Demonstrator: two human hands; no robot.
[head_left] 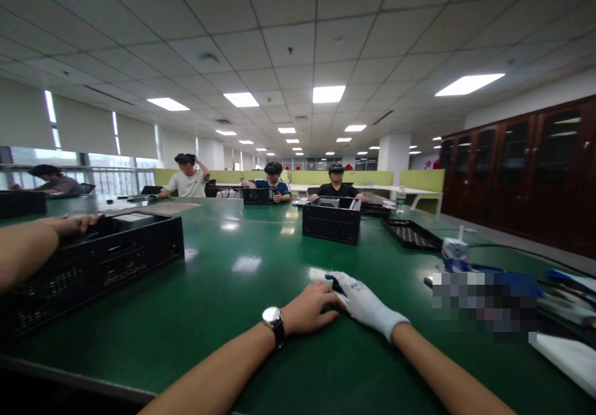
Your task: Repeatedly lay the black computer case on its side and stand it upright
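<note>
your hands met at the near edge of the desk [218, 303].
your left hand [310, 309] curled against the white glove [375, 312] on your flat, open right hand [362, 300]; i cannot tell if it pinched.

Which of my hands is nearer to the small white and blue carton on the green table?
Right. The white-gloved right hand lies left of the small white and blue carton; the bare left hand, wearing a wristwatch, is beyond it, farther left.
</note>
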